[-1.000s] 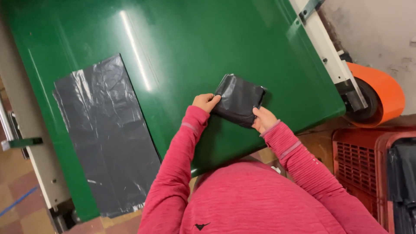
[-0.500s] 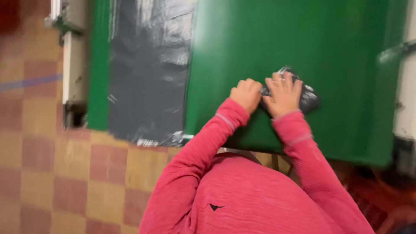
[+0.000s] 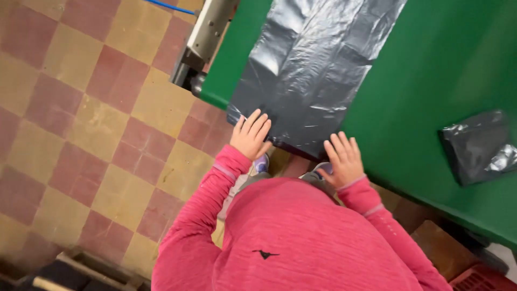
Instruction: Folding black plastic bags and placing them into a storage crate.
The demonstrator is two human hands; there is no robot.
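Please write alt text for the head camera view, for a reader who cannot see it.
A person in a pink top places the left hand and right hand on the near edge of a flat grey plastic bag on a green table. A folded bag lies to the right.

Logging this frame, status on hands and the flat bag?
Left hand and right hand both open, palms down on near edge of flat grey plastic bag. Bag lies spread on green table. Folded bag sits apart to the right, nothing obstructing.
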